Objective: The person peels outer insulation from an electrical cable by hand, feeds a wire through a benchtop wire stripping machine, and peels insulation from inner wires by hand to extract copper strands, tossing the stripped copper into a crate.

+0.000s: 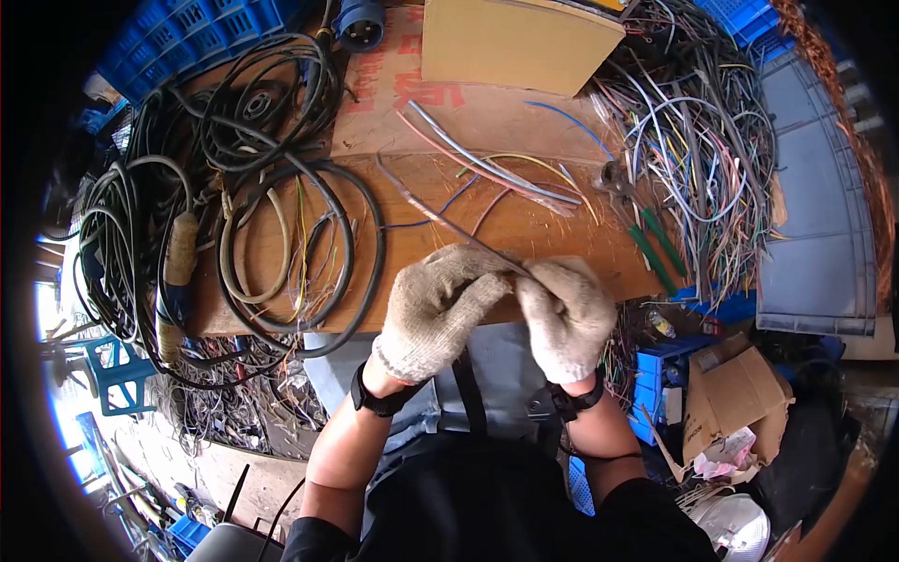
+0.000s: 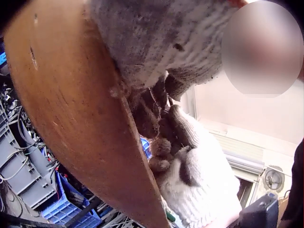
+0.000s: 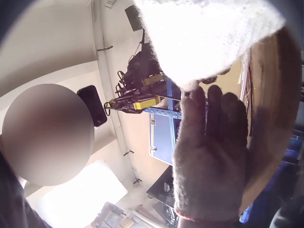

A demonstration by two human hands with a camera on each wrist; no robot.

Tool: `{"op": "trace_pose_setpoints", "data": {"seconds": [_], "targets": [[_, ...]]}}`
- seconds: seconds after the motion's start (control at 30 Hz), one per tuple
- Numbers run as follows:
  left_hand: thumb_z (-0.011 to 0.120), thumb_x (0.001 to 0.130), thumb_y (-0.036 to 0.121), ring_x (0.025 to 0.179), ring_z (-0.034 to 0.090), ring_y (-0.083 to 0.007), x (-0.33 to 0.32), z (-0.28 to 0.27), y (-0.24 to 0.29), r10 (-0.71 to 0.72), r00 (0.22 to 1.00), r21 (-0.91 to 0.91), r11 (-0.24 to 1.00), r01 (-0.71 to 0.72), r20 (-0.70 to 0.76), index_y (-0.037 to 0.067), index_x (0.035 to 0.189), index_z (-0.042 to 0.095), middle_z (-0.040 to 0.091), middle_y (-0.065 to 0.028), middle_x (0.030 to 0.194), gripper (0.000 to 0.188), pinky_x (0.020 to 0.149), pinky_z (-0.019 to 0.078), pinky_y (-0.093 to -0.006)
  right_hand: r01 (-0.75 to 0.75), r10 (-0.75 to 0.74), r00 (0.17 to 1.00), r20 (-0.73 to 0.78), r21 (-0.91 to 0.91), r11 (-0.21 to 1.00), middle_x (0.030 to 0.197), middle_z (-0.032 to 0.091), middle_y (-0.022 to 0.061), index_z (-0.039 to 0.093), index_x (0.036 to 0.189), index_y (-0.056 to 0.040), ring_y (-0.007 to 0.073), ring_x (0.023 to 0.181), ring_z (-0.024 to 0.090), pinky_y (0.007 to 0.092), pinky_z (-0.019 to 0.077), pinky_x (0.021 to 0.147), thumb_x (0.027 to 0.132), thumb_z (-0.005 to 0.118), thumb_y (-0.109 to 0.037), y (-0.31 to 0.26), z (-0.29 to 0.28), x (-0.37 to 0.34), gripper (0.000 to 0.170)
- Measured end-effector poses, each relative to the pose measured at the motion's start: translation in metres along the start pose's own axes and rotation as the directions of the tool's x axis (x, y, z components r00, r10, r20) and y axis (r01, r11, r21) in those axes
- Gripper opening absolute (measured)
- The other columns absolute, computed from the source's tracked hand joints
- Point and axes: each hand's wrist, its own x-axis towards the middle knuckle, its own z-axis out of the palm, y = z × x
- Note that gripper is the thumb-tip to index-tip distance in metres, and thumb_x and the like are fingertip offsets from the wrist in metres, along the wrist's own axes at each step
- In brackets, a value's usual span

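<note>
Both hands wear off-white knit gloves and meet at the front edge of the wooden table (image 1: 599,262). A thin brownish-grey cable (image 1: 440,221) runs from between them up and to the left over the tabletop. My left hand (image 1: 435,314) grips it with curled fingers. Right beside it, my right hand (image 1: 567,318) pinches the cable's near end between thumb and fingers. In the left wrist view the right hand (image 2: 199,175) faces the left one, fingertips close together. The gloves hide the cable's held end. Green-handled cutters (image 1: 646,239) lie to the right of the hands.
Coiled black cables (image 1: 272,140) fill the table's left side. Loose cut wires (image 1: 496,164) lie ahead of the hands, near a cardboard box (image 1: 520,42). A large heap of coloured wires (image 1: 693,140) covers the right. Below stand a blue crate (image 1: 651,398) and an open carton (image 1: 735,398).
</note>
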Motion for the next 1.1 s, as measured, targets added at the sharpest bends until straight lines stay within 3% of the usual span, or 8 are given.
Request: {"op": "trace_pose_setpoints", "data": {"seconds": [0.07,0.13,0.17,0.5,0.8,0.9,0.97,1.1], "targets": [[0.069,0.094,0.013,0.092,0.07,-0.0235,-0.001,-0.002,0.002,-0.029,0.999,-0.06,0.998,0.028,-0.016,-0.001,0.104,0.072,0.073,-0.0134,0.101,0.017,0.083,0.0537,-0.0335,0.034,-0.031,0.999,0.038,-0.071,0.997,0.088,0.071,0.0104,0.074,0.098,-0.005,0.025,0.073,0.069,0.0328,0.0537,0.063,0.079,0.082,-0.006,-0.002,0.003,0.003,0.02],[0.069,0.095,0.011,0.093,0.068,-0.0158,-0.002,-0.003,0.007,-0.219,0.975,-0.224,0.953,0.206,-0.037,-0.002,0.102,0.071,0.073,-0.0097,0.1,0.015,0.084,0.053,-0.0302,0.054,-0.048,0.996,0.072,-0.075,0.996,0.092,0.071,0.0083,0.074,0.099,-0.0034,0.0152,0.068,0.064,0.0265,0.0485,0.059,0.08,0.08,-0.003,0.0,0.006,0.002,0.02],[0.069,0.096,0.011,0.093,0.066,-0.0116,-0.002,0.0,0.004,-0.213,0.974,-0.263,0.946,0.188,-0.071,-0.002,0.101,0.071,0.073,-0.008,0.101,0.014,0.084,0.0528,-0.0283,0.053,-0.048,0.996,0.073,-0.074,0.996,0.092,0.071,0.0083,0.074,0.099,-0.0034,0.0152,0.068,0.064,0.0265,0.0485,0.059,0.08,0.08,-0.003,0.0,0.007,0.002,0.02],[0.069,0.094,0.013,0.086,0.068,-0.0155,-0.002,-0.001,-0.002,-0.148,0.979,-0.069,0.988,0.139,-0.141,-0.001,0.098,0.072,0.073,-0.0098,0.092,0.015,0.078,0.0528,-0.0308,0.063,-0.065,0.985,0.16,0.018,0.998,0.088,0.07,0.0124,0.073,0.097,-0.0012,0.0235,0.076,0.069,0.0326,0.0531,0.067,0.077,0.079,-0.003,0.003,-0.011,0.01,0.021],[0.068,0.094,0.012,0.084,0.066,-0.0139,-0.004,-0.001,0.0,-0.195,0.973,-0.103,0.978,0.183,-0.121,-0.001,0.1,0.071,0.073,-0.0096,0.091,0.015,0.077,0.0521,-0.0296,0.086,-0.076,0.974,0.215,-0.037,0.996,0.087,0.071,0.0103,0.072,0.092,-0.0062,0.0287,0.076,0.07,0.0371,0.0549,0.067,0.077,0.079,-0.006,0.004,-0.013,0.008,0.016],[0.067,0.094,0.012,0.082,0.066,-0.013,-0.005,-0.002,0.0,-0.196,0.974,-0.11,0.977,0.184,-0.113,-0.001,0.099,0.071,0.072,-0.0093,0.089,0.015,0.075,0.052,-0.0293,0.003,-0.002,0.981,0.192,-0.007,1.0,0.088,0.071,0.0098,0.071,0.092,-0.0068,0.0286,0.077,0.07,0.0373,0.0549,0.067,0.077,0.079,-0.008,0.003,-0.014,0.008,0.017],[0.067,0.093,0.012,0.081,0.065,-0.0126,-0.005,-0.001,-0.002,-0.18,0.978,-0.116,0.979,0.167,-0.105,-0.002,0.097,0.071,0.072,-0.009,0.088,0.014,0.074,0.0519,-0.0292,0.108,-0.099,0.968,0.232,-0.027,0.994,0.089,0.071,0.0096,0.071,0.093,-0.0069,0.0285,0.078,0.069,0.0376,0.0549,0.067,0.076,0.08,-0.009,0.002,-0.017,0.011,0.02],[0.066,0.094,0.011,0.081,0.064,-0.0119,-0.004,0.0,-0.003,-0.201,0.976,-0.184,0.966,0.183,-0.085,-0.001,0.095,0.07,0.071,-0.0079,0.087,0.013,0.074,0.0515,-0.0288,0.129,-0.129,0.957,0.26,0.014,0.991,0.089,0.071,0.0097,0.071,0.095,-0.0069,0.0285,0.077,0.069,0.0376,0.0548,0.067,0.076,0.08,-0.008,0.002,-0.016,0.011,0.021]]}}
